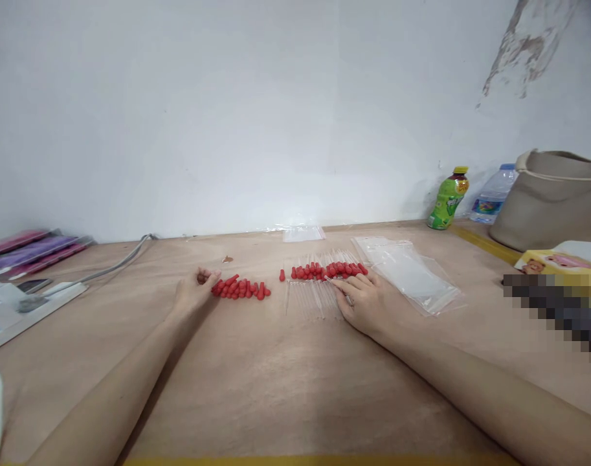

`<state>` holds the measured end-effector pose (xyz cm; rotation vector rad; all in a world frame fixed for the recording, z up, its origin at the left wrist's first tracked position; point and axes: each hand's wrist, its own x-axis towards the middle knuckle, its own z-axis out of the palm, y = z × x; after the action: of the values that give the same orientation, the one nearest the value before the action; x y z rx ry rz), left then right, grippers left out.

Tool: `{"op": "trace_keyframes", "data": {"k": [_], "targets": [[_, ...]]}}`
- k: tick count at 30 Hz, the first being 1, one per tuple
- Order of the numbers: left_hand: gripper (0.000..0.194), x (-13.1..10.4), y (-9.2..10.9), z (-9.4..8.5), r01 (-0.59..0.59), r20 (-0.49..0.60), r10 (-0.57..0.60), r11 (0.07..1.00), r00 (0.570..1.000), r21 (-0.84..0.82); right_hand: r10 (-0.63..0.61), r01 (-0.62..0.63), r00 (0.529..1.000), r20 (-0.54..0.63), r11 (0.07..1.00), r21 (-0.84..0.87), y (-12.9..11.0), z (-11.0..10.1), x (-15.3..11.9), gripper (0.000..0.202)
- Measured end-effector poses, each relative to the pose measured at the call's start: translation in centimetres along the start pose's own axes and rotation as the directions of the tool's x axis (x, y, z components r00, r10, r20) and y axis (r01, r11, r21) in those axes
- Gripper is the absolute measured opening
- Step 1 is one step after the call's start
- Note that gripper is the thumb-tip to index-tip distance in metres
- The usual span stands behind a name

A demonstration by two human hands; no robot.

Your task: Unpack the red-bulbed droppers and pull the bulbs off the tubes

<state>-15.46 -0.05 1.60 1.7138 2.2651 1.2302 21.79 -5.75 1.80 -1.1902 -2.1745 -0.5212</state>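
Note:
My left hand (198,286) is at the left end of a loose pile of red rubber dropper bulbs (241,288), its fingers curled in. Whether a bulb is inside those fingers is hidden. My right hand (362,299) rests over a row of thin clear glass dropper tubes (307,299), with index finger stretched out and thumb apart from it. Its fingertips touch the tubes just below a second row of red bulbs (319,270). More clear tubes show behind that row. One red bulb (282,275) stands slightly apart at the row's left end.
Clear plastic bags (412,275) lie right of the tubes. Farther right are a green drink bottle (448,199), a water bottle (492,194), a grey-beige bucket (550,200) and a yellow packet (557,260). A power strip (43,317) and pink and purple packets (37,252) lie at left.

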Motion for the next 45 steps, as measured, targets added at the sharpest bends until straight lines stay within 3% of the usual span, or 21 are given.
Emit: {"op": "trace_keyframes", "data": {"k": [4,10,14,18,22,25,27,29,31,33,35,39,42,45], "targets": [[0.038,0.1,0.3,0.4,-0.023,0.034,0.021,0.999,0.999,0.036,-0.005,0.006,1.0,0.023,1.0,-0.028,-0.2,0.1,0.1,0.024],[0.043,0.0,0.0,-0.2,-0.041,0.043,0.037,0.995,0.998,0.086,0.01,-0.01,0.998,-0.055,1.0,0.002,-0.5,0.8,-0.1,0.021],[0.044,0.2,-0.8,-0.1,-0.022,0.033,0.02,0.998,0.999,0.058,-0.044,0.043,0.999,0.024,0.999,0.021,-0.6,0.5,-0.1,0.021],[0.043,0.4,-1.2,0.0,-0.016,0.013,0.015,0.999,1.0,0.046,-0.056,0.055,0.998,0.025,0.998,0.026,-0.8,0.8,-0.3,0.027],[0.036,-0.6,0.2,-0.5,-0.07,-0.159,0.087,0.992,0.983,0.105,-0.067,0.066,0.996,0.051,0.998,0.008,-0.8,1.2,-0.5,0.042],[0.03,-2.2,2.5,-0.9,-0.253,-0.268,0.289,0.954,0.919,0.163,-0.06,0.059,0.995,0.085,0.998,0.016,-0.8,1.1,-0.3,0.047],[0.025,-3.4,4.5,-0.9,-0.428,-0.204,0.461,0.885,0.864,0.186,-0.051,0.048,0.994,0.093,0.999,0.024,-0.7,0.8,-0.2,0.048],[0.024,-4.4,6.7,-0.4,-0.567,-0.058,0.591,0.794,0.804,0.219,-0.044,0.041,0.995,0.087,0.999,0.03,-0.6,0.6,-0.1,0.049],[0.025,-4.9,8.9,0.4,-0.609,0.115,0.604,0.742,0.788,0.28,-0.043,0.039,0.996,0.072,0.998,0.044,-0.5,0.5,-0.1,0.047],[0.026,-4.8,11.0,1.6,-0.574,0.275,0.505,0.733,0.818,0.364,-0.043,0.041,0.999,0.031,0.997,0.072,-0.4,0.5,-0.2,0.042],[0.029,-4.1,12.8,3.0,-0.464,0.402,0.289,0.759,0.869,0.456,-0.04,0.04,0.999,-0.007,0.994,0.098,-0.3,0.5,-0.3,0.036],[0.034,-1.8,14.9,5.9,-0.361,0.484,0.086,0.778,0.871,0.513,0.01,-0.01,1.0,-0.003,0.993,0.114,-0.2,0.1,-0.4,0.024],[0.028,-0.6,15.7,7.1,-0.327,0.501,0.017,0.777,0.865,0.538,0.037,-0.039,0.999,0.022,0.992,0.123,-0.3,-0.4,-0.2,0.022],[0.025,-1.0,16.1,6.6,-0.353,0.452,0.089,0.763,0.887,0.541,0.038,-0.037,0.999,-0.004,0.988,0.147,-0.2,-0.2,-0.2,0.023]]}}
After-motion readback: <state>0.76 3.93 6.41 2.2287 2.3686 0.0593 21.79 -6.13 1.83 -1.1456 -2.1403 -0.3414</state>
